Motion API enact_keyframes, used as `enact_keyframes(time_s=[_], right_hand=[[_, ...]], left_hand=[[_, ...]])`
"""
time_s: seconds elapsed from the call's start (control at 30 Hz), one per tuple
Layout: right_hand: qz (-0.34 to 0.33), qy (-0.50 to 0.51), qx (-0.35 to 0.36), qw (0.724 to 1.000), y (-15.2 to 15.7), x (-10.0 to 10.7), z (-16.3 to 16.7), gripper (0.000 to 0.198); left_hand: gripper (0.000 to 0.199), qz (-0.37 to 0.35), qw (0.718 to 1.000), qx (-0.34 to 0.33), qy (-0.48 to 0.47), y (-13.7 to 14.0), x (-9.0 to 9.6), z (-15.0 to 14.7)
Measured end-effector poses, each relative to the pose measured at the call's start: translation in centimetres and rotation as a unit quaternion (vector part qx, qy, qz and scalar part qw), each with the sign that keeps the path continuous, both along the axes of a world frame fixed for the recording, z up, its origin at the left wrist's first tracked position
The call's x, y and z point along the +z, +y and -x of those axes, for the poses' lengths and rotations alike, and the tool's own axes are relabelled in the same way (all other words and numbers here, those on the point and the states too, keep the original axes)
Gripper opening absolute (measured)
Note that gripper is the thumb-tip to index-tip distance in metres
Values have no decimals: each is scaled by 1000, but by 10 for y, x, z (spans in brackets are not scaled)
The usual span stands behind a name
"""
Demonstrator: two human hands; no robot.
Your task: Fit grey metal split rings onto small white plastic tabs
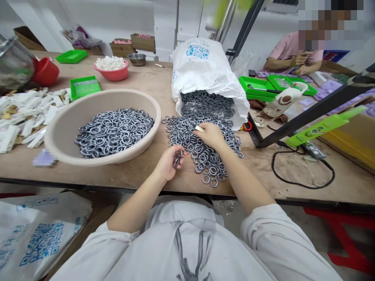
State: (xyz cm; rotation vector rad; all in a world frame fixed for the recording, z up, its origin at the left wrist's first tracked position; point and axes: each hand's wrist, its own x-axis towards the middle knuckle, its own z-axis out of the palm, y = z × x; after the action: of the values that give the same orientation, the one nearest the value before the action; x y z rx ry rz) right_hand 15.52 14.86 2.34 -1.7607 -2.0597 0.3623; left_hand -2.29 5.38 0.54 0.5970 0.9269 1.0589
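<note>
A loose pile of dark metal rings [205, 152] spreads over the table from the mouth of a white woven sack [202, 70] lying on its side. At the pile's left edge my left hand [171, 162] is closed around a few rings. Over the middle of the pile, my right hand [210, 134] pinches a small pale flat piece [199, 128]; its other fingers are partly hidden. To the left stands a wide beige basin [60, 132] that holds many more rings.
White plastic pieces [29, 113] are heaped at the left, near a green tray [84, 88] and a red bowl [113, 74] of white parts. A black metal frame [293, 121] and a cable [275, 171] are at the right. Another person [290, 52] sits at the far right.
</note>
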Motion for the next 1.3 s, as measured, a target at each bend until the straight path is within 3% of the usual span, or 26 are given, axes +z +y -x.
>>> enact_keyframes(time_s=[0.07, 0.17, 0.23, 0.3, 0.4, 0.53, 0.7, 0.8, 1.0, 1.13, 1.3], right_hand=[[70, 116, 59, 989, -20, 7, -10, 23], [204, 256, 176, 928, -57, 12, -21, 33], [221, 318, 171, 906, -80, 7, -25, 38], [177, 396, 107, 895, -97, -1, -24, 41], [117, 474, 36, 872, -114, -16, -19, 46], [119, 510, 24, 852, -126, -30, -9, 50], [62, 473, 4, 879, -130, -37, -1, 44], [25, 446, 2, 895, -131, -34, 0, 36], [81, 489, 37, 868, -135, -25, -4, 39], [17, 490, -1, 871, -133, -24, -3, 35], [78, 557, 30, 826, -122, -17, 5, 39]], left_hand=[[26, -44, 998, 8, 52, 4, 1, -4], [27, -171, 975, -17, 141, 5, 2, -14], [28, -242, 951, -63, 181, 3, 1, -21], [32, -268, 934, -107, 209, -1, -1, -27], [34, -260, 927, -142, 231, -9, -7, -31], [37, -223, 938, -170, 202, -19, -17, -34], [40, -121, 976, -136, 123, -25, -18, -39], [44, -109, 983, -111, 98, -25, -13, -42], [55, -147, 977, -127, 85, -28, -11, -47], [53, -138, 980, -123, 69, -29, -10, -50], [45, -83, 991, -100, 22, -27, 4, -53]])
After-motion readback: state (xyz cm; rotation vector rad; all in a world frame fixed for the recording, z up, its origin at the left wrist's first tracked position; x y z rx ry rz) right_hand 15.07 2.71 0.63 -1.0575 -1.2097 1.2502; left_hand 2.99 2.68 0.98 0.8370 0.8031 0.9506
